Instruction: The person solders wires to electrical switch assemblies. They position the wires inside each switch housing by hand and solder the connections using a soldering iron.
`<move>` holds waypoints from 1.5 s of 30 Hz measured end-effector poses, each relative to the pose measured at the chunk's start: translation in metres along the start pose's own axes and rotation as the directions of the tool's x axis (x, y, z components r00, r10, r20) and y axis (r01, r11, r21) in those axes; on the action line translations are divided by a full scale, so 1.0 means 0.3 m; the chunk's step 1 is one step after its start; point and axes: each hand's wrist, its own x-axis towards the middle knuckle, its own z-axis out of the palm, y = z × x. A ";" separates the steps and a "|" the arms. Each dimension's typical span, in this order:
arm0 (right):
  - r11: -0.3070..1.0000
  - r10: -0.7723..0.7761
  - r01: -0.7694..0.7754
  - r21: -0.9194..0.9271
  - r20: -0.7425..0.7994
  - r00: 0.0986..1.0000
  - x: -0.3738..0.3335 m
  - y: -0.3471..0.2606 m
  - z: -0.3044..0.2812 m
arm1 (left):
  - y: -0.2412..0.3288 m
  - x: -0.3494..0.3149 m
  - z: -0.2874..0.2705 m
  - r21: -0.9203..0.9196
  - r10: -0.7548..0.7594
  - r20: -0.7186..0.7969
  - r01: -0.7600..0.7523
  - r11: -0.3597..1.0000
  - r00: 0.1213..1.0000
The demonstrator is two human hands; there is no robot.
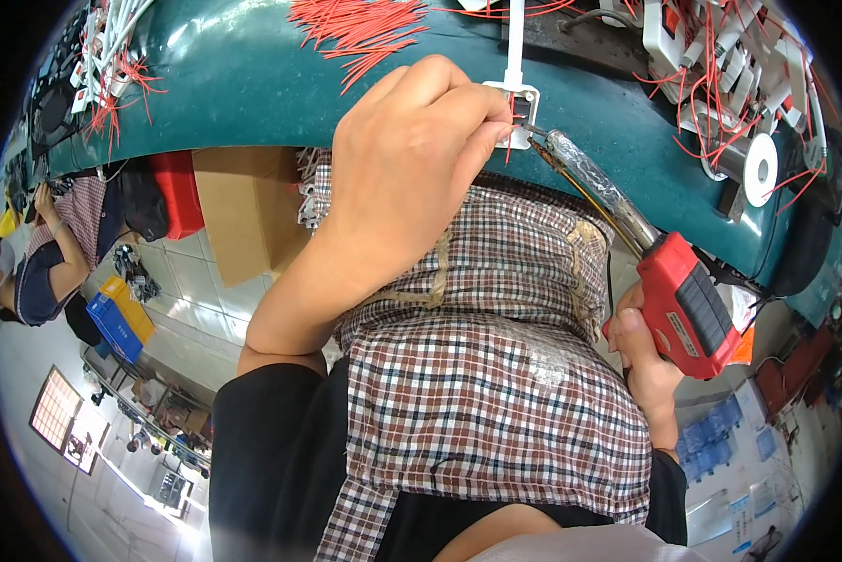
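Observation:
My left hand (407,140) is closed in a pinch at a small white plastic housing (532,96) by the table's near edge. A thin red wire shows at its fingertips, mostly hidden by them. From the housing a white cable (514,47) runs away toward the far side. My right hand (641,351) grips the handle of a red and black soldering gun (688,304). The gun's metal barrel points up and left, and its tip meets the housing beside my left fingertips. Along the barrel runs a thin feed tube.
A pile of cut red wires (360,28) lies on the green tabletop (224,84). White cabled parts with red wires (111,56) sit far left, and more crowd the right near a wire spool (760,169). Below the table stands a cardboard box (238,206). Another person (60,234) works at left.

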 end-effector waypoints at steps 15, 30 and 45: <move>0.995 0.007 -0.003 0.096 -0.042 0.999 -0.003 -0.016 0.002 | -0.001 -0.006 0.002 -0.015 -0.041 0.009 0.041 0.999 0.999; 0.989 -0.073 0.079 0.125 -0.046 0.996 0.004 0.013 -0.007 | -0.011 -0.007 0.009 -0.025 -0.040 -0.006 0.040 0.999 0.999; 0.978 -0.105 0.129 0.164 -0.145 0.984 0.000 0.038 -0.004 | -0.021 0.071 0.004 -0.452 -0.418 0.134 0.431 0.781 0.898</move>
